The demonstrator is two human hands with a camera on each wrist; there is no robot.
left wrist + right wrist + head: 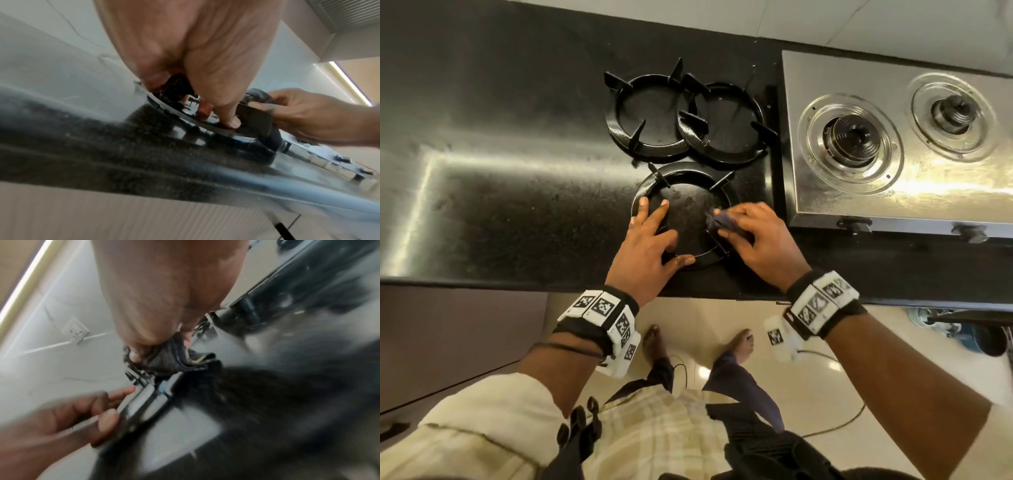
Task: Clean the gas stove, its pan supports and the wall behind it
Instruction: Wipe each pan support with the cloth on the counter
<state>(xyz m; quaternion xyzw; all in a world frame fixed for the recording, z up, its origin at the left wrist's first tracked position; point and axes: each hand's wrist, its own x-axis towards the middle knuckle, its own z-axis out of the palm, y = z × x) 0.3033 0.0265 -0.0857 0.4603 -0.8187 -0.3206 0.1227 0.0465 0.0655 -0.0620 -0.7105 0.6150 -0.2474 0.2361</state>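
Note:
Three black pan supports lie on the black countertop (500, 212), left of the steel gas stove (893, 205). My left hand (654, 236) presses flat on the nearest pan support (688, 174), with its fingers spread over the left rim and its thumb (232, 120) on the near rim. My right hand (760, 236) grips a dark blue cloth (726, 221) and holds it against the ring's right side by a prong. In the right wrist view the bunched cloth (164, 360) sits on the ring's edge (144, 399). The pale tiled wall (859, 24) runs behind the stove.
Two more pan supports (619, 116) (756, 113) overlap at the back of the counter. The stove's burners (854, 137) (955, 111) stand bare, and its knobs (854, 226) face the front. The counter's front edge (482, 281) is just behind my wrists.

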